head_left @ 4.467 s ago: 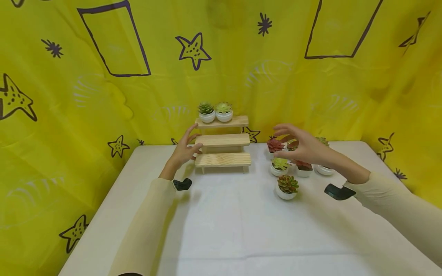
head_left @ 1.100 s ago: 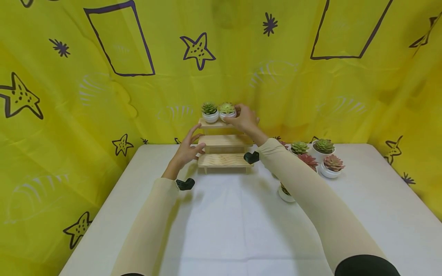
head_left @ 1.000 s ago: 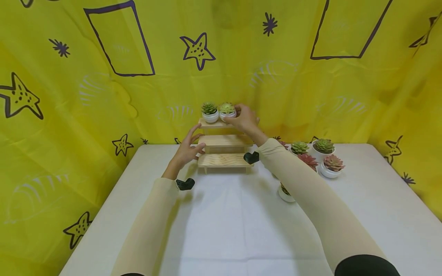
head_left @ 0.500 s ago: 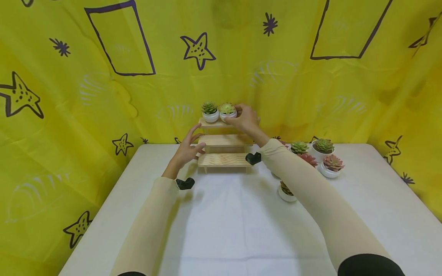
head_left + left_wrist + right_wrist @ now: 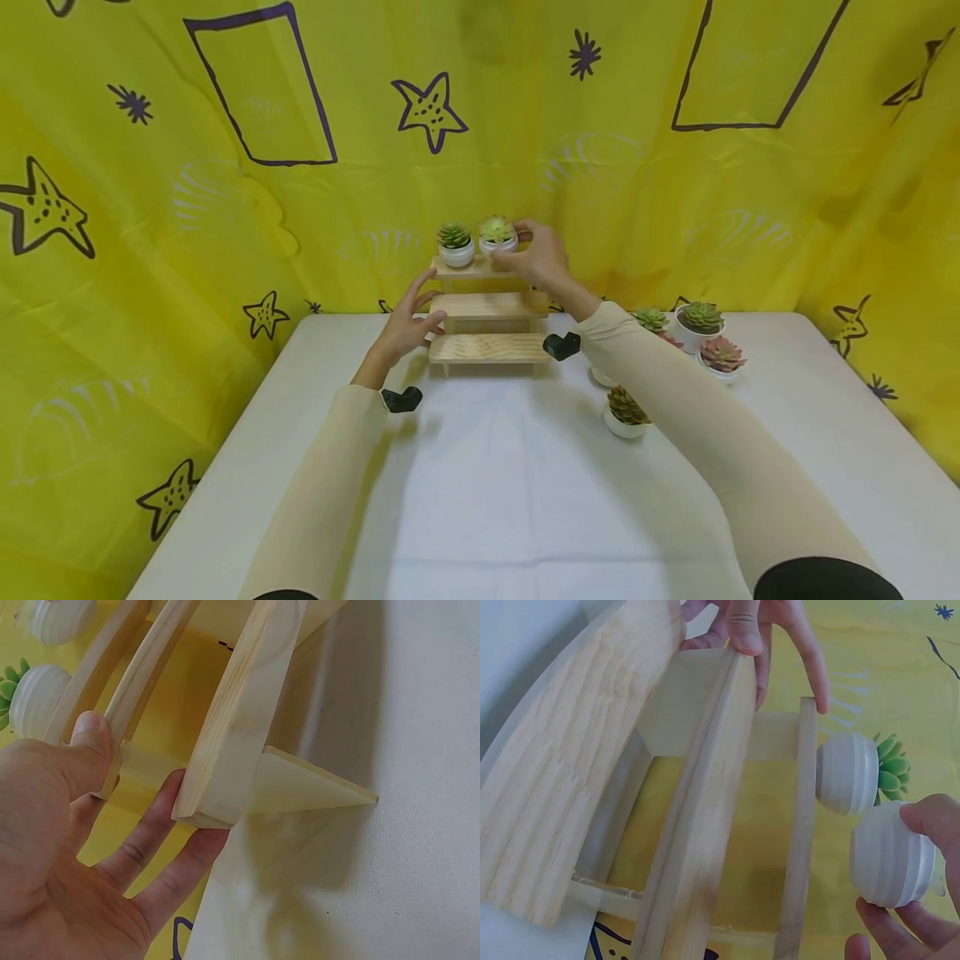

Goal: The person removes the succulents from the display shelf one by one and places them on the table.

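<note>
A three-step wooden stand (image 5: 486,347) stands at the back of the white table (image 5: 487,500). On its top step (image 5: 459,269) sits a dark green succulent in a white pot (image 5: 454,243). Beside it is a light green succulent (image 5: 497,232), whose pot my right hand (image 5: 542,260) grips. In the right wrist view that ribbed pot (image 5: 889,855) sits between my fingers (image 5: 937,817), a little off the top step (image 5: 801,847), next to the other pot (image 5: 846,774). My left hand (image 5: 403,329) rests open against the stand's left end (image 5: 240,712), thumb on the middle step's end.
Several potted succulents stand on the table right of the stand: a red-green one (image 5: 626,410) nearest me, a pink one (image 5: 720,357) and two green ones (image 5: 701,321) (image 5: 651,319). Yellow patterned cloth (image 5: 300,208) hangs close behind and at both sides.
My right hand went from the pots on the table up to the top step. In the last half second the light green succulent's pot rose slightly. The left hand stayed put.
</note>
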Motion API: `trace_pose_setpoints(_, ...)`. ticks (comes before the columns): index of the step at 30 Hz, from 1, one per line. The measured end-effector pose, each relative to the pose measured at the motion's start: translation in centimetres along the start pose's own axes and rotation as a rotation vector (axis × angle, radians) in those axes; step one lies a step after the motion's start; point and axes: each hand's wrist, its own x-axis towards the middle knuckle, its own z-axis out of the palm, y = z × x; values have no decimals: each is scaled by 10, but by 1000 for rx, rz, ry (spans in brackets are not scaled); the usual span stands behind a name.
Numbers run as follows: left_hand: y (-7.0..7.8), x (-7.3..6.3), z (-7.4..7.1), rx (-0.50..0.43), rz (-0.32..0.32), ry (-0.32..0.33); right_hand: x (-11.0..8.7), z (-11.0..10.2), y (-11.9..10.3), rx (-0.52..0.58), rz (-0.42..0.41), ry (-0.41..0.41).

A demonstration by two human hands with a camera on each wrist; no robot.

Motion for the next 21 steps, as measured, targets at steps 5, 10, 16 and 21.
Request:
trace_pose_setpoints(5, 1, 0, 0, -3, -10, 1, -5, -7, 1, -13, 4, -23)
trace_pose_setpoints(10, 2, 0, 1, -9, -17, 4, -13, -20, 4, -51, -14, -46)
trace_pose_setpoints(16, 2, -1, 0, -15, -9, -1, -26, -41, 14, -61, -50, -70)
trace_pose_setpoints(21, 0, 0, -1, -22, -8, -11, -40, -63, 26, -60, -47, -118)
